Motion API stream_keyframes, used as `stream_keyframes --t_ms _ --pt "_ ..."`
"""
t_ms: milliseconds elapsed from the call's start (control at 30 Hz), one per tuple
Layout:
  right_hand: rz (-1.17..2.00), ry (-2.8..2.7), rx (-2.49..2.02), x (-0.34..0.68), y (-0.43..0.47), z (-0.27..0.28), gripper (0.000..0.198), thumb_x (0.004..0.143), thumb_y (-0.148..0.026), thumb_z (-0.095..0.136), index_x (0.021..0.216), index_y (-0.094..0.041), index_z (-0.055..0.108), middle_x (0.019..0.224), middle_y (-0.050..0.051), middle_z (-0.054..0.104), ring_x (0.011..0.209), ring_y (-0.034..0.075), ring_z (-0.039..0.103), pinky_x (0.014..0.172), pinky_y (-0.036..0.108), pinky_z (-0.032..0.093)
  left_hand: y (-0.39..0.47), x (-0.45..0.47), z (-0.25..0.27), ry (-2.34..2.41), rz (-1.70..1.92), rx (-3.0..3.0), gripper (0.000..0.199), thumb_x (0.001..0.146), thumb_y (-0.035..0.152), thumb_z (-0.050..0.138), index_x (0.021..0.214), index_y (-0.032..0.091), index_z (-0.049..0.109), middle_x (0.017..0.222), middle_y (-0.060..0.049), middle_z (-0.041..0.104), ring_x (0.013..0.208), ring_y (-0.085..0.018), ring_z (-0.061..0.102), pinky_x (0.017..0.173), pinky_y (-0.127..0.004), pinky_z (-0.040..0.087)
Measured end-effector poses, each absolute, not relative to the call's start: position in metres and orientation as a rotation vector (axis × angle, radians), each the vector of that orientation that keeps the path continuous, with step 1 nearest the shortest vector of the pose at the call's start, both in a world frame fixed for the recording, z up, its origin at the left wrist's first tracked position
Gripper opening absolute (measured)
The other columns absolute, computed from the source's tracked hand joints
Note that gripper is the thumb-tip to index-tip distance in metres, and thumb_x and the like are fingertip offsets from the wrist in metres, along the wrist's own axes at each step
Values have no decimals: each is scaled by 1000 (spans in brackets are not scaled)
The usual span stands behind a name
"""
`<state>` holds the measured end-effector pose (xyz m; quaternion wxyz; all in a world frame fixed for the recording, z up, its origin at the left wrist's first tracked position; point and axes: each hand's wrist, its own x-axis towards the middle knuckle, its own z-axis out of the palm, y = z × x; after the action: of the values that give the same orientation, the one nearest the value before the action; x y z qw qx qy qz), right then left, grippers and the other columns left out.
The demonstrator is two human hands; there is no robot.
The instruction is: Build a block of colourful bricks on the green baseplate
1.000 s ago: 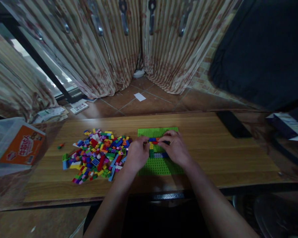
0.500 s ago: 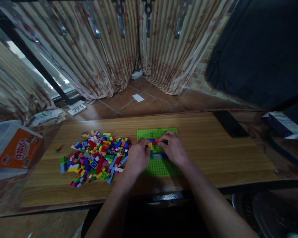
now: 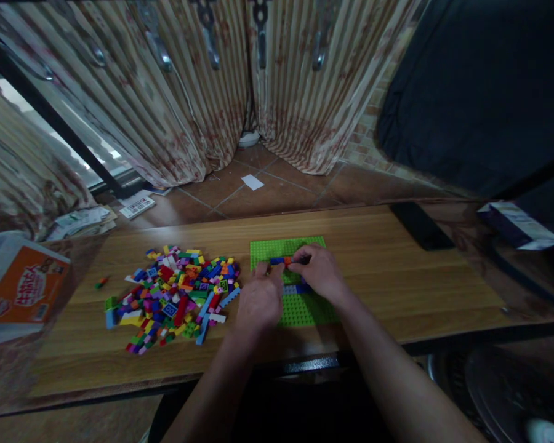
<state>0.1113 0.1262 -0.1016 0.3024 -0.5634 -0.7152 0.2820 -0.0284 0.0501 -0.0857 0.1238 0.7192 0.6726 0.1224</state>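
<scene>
A green studded baseplate point(image 3: 300, 315) lies in front of me, carrying a row of blue and orange toy building bricks point(image 3: 277, 261). Below that row, a grey brick point(image 3: 290, 290) is fixed to the plate. My left hand point(image 3: 260, 299) rests over the plate's left side, its index finger stretched towards the row's bricks and nothing visible held. My right hand point(image 3: 322, 272) is closed in a pinch at the row's right end, on a dark brick point(image 3: 306, 260) mostly covered by the fingers. Left of the plate spreads a pile of loose coloured bricks point(image 3: 180, 295).
The wooden table point(image 3: 378, 289) bears a black phone point(image 3: 421, 226) at the right. A small brick piece point(image 3: 101, 283) lies apart at the left. Beyond the left edge stands a clear plastic box point(image 3: 4, 246) with an orange label; a carton point(image 3: 519, 224) sits at right.
My left hand has shifted from a pinch at the row's left end to a stretched index finger over it. The right hand keeps its pinch. The view has turned slightly right.
</scene>
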Motion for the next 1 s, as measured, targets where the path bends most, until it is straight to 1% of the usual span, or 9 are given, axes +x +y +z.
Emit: stream_keyframes --t_ms 133,233,400,533,667,733,800,900,1000 --pt "763 -1870 -1520 111 128 -102 8 64 -18 74 67 -19 66 75 1 62 67 15 56 66 30 46 47 -19 -83 2045 162 2108 48 91 19 38 137 17 47 120 -17 54 105 -28 58 85 -39 52" --pt "751 -1880 -1527 111 130 -103 10 63 -18 75 65 -19 65 73 1 62 66 15 56 65 30 45 47 -14 -82 2088 73 2104 52 88 13 38 139 18 45 119 -16 54 106 -28 56 86 -39 51" --pt "708 -1910 -1533 110 131 -104 12 62 -19 76 64 -20 64 73 1 61 67 15 55 65 30 45 48 -11 -79 2113 60 2107 52 86 9 36 136 16 48 115 -17 56 106 -30 55 84 -40 51" --pt "688 -1924 -1512 110 130 -106 11 63 -19 74 63 -20 63 72 0 61 68 15 55 66 29 44 48 -10 -81 2120 94 2109 54 83 8 40 135 16 48 117 -17 56 106 -30 55 86 -42 50" --pt "782 -1925 -1455 116 134 -106 10 63 -24 74 65 -20 65 74 1 63 69 15 57 66 29 44 48 -14 -85 2122 205 2113 48 87 14 40 133 18 51 114 -16 58 105 -28 56 86 -41 50" --pt "903 -1857 -1402 123 137 -104 11 66 -29 72 69 -20 67 75 1 66 70 16 59 67 29 45 48 -18 -87 2103 334 2091 42 90 19 38 130 18 54 114 -15 58 104 -26 58 87 -39 50" --pt "997 -1692 -1372 129 141 -103 15 69 -34 67 74 -19 69 74 2 68 70 16 60 68 30 46 49 -23 -87 2064 483 2031 40 92 20 37 127 17 56 115 -13 60 102 -24 60 88 -36 50" --pt "992 -1443 -1390 136 145 -101 23 72 -40 63 72 -18 68 70 3 69 67 17 61 68 31 47 52 -29 -88 2033 636 1899 38 92 19 38 125 17 57 112 -11 63 96 -21 63 87 -34 51" --pt "914 -1468 -1415 137 144 -99 24 73 -41 61 74 -18 68 71 4 70 66 18 61 66 31 47 54 -33 -87 2027 709 1815 38 90 17 39 123 16 58 110 -11 65 94 -21 64 87 -34 51"
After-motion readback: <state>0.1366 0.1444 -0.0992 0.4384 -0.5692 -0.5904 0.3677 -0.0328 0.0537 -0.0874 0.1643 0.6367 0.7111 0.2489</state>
